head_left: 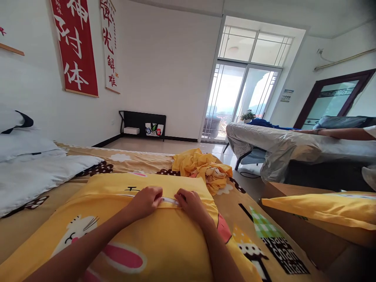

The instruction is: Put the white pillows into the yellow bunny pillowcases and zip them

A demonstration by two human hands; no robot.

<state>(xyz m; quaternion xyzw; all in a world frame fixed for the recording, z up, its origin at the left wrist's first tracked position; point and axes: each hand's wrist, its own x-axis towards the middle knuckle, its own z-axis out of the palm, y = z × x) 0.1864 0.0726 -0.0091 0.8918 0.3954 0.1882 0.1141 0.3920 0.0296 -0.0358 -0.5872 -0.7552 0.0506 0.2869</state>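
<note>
A yellow pillow (164, 239) with a printed white rabbit lies on the bed in front of me. Across its case runs a zipper (169, 201), with a strip of white showing between my hands. My left hand (148, 201) is closed, its fingers pinching the pillowcase at the left part of the zipper. On the other side, my right hand (190, 201) is closed over the pillowcase edge at the zipper's right part. Just beyond lies a crumpled yellow cloth (199, 164). What exactly sits between the fingertips is partly hidden.
White pillows (38, 156) lie at the left on a patterned bedsheet (282, 250). To the right, a cardboard box (314, 235) holds a yellow pillow (329, 207). Behind it is a plastic-covered table (264, 137), with another person's arm (340, 134) over it. A black rack (143, 119) stands by the wall.
</note>
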